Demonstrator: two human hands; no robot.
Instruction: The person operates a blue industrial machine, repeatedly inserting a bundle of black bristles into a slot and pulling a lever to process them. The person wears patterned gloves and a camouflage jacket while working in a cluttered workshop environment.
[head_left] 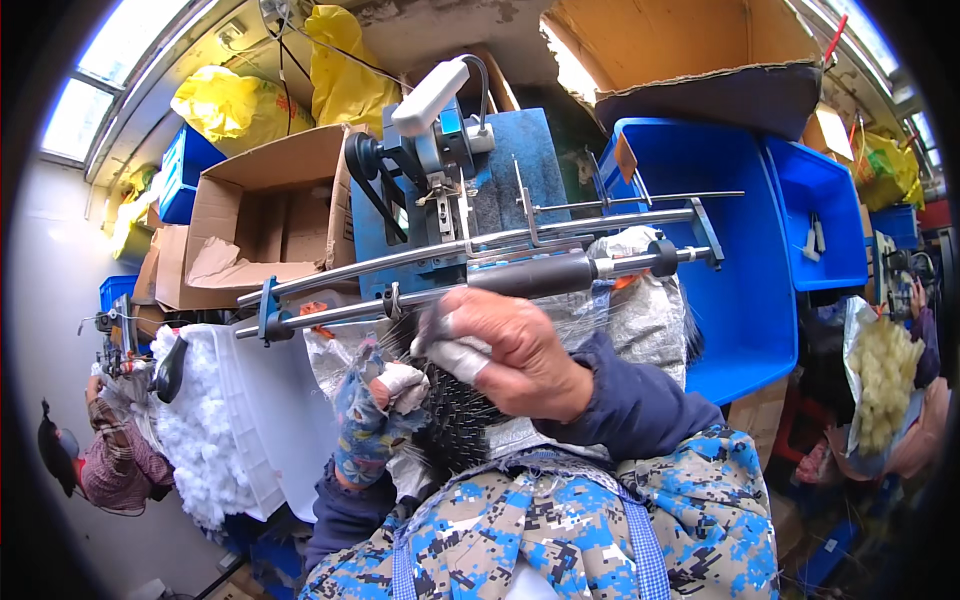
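Observation:
My right hand [525, 350], white tape round its fingers, is closed in a pinch just below the dark roller [535, 275] of a machine. Whatever lies between those fingertips is too small or hidden to make out. To its left my left hand [372, 408], in a worn patterned covering with white-wrapped fingertips showing, is closed too; its contents are hidden. Beneath and between both hands, a mass of black, bristly strands [455, 435], possibly feathers or hair, lies over my lap on a silvery-white sheet [640, 330].
The machine's blue base [530, 150] carries a motor, belt and long metal rods [600, 222]. A cardboard box [265, 220] stands left, large blue bins [740, 330] right. White fluff [205, 420] fills a tub at left. Other people work at both sides, including one in a checked sleeve [120, 465].

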